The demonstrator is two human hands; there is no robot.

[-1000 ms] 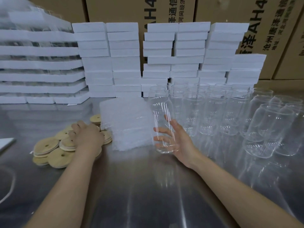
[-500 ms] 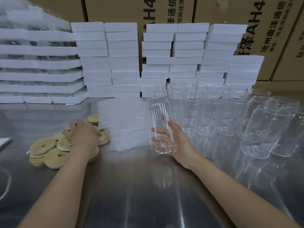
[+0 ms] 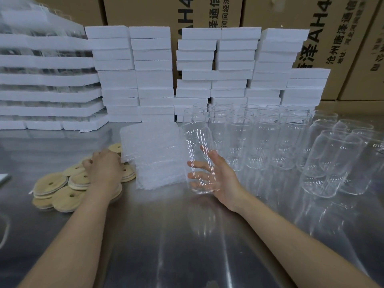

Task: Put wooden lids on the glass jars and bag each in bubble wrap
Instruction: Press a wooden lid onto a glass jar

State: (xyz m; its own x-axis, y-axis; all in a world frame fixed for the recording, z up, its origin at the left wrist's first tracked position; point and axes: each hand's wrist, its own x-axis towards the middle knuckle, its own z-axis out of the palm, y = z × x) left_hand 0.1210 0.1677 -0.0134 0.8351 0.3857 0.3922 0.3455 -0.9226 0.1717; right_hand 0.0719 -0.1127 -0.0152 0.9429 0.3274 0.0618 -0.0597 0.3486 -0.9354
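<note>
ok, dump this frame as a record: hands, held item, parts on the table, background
left hand: on the lids, fingers curled over them; grip on one not clear
right hand: holds a jar
jar: upright, open top, no lid
lids: loose pile, left of the wrap
wrap: stack between lids and jar
other jars: grouped at right, unlidded
table: shiny metal
foam blocks: stacked behind
boxes: cardboard, at the back
</note>
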